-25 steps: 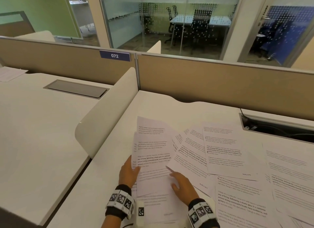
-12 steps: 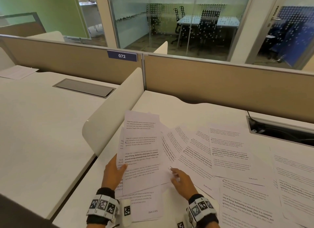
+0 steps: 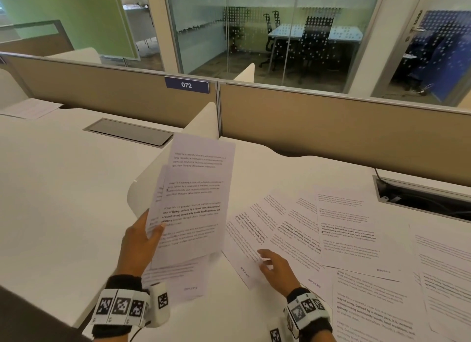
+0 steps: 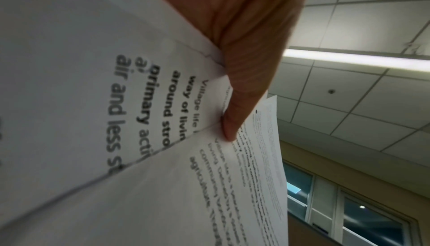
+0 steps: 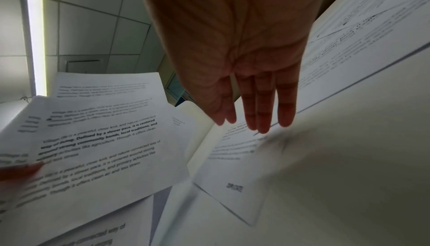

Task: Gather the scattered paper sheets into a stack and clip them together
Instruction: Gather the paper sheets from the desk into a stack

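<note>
My left hand (image 3: pixel 145 236) grips a small bundle of printed paper sheets (image 3: pixel 193 201) by their left edge, lifted and tilted above the white desk (image 3: pixel 254 316). In the left wrist view the thumb (image 4: pixel 235 106) presses on the held sheets (image 4: pixel 139 176). My right hand (image 3: pixel 270 264) hovers with straight fingers just over a sheet marked DUPLICATE (image 3: pixel 246 252); the right wrist view shows those fingers (image 5: pixel 258 110) spread above that sheet (image 5: pixel 232 172). More printed sheets (image 3: pixel 346 234) lie fanned out to the right. One sheet (image 3: pixel 178 280) lies under the lifted bundle. No clip shows.
A curved white divider (image 3: pixel 142 189) stands left of the papers, with the neighbouring desk (image 3: pixel 51 189) beyond it. A tan partition (image 3: pixel 331 127) runs along the back. An open cable tray (image 3: pixel 420 199) sits at the back right.
My left hand has raised the bundle higher off the desk and tilted it up. My right hand has let go of the bundle and moved right over the DUPLICATE sheet.
</note>
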`<state>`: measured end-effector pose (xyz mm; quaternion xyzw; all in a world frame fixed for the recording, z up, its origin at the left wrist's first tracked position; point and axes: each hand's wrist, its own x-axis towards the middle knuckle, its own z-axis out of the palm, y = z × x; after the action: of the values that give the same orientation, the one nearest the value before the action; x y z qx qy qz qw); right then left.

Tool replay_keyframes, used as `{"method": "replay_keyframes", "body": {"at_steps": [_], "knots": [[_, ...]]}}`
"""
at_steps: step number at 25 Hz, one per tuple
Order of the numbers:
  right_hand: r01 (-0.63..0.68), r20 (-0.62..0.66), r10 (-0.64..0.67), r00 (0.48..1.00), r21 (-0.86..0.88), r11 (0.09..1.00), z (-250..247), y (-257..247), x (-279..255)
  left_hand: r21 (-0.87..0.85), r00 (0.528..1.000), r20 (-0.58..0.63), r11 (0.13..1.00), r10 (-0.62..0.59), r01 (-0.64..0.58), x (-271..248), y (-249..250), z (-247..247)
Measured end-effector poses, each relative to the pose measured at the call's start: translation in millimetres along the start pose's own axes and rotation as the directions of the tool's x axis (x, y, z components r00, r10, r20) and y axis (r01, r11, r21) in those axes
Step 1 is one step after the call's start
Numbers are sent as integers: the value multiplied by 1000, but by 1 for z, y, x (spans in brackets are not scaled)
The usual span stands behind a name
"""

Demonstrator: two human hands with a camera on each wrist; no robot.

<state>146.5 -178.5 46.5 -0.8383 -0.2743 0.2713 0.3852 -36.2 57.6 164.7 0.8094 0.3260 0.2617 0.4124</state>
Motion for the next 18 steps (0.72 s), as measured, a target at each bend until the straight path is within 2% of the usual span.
{"method": "replay_keyframes", "body": {"at_steps": [3, 5, 7, 9, 12, 14, 15, 17, 18], "knots": [[38, 33, -40, 999, 71, 997, -5, -16, 3, -76, 999, -2, 996, 42, -42, -1, 19, -7], [-22, 78, 8, 997, 185, 982, -5, -27, 4, -180, 999, 6, 983, 45, -43, -3, 31, -6], [-119, 119, 85, 989, 317, 941, -3, -36, 3, -343, 999, 33, 939, 14, -2, -5, 37, -2], [-183, 167, 128, 978, 374, 909, -4, -41, -6, -473, 998, 62, 879, -30, 56, -9, 35, 5], [-309, 260, 212, 942, 427, 850, -14, -36, -25, -595, 979, 190, 784, -77, 177, -15, 21, 19], [-368, 314, 232, 921, 498, 785, -14, -33, -32, -583, 948, 291, 763, -127, 281, -20, 2, 30], [-359, 293, 225, 929, 570, 739, -13, -30, -32, -554, 935, 321, 770, -154, 317, -21, -10, 36], [-358, 251, 256, 933, 700, 618, -13, -23, -29, -448, 910, 351, 813, -223, 372, -26, -35, 46], [-354, 244, 260, 934, 719, 597, -13, -18, -27, -381, 900, 355, 840, -253, 386, -28, -47, 50]]}}
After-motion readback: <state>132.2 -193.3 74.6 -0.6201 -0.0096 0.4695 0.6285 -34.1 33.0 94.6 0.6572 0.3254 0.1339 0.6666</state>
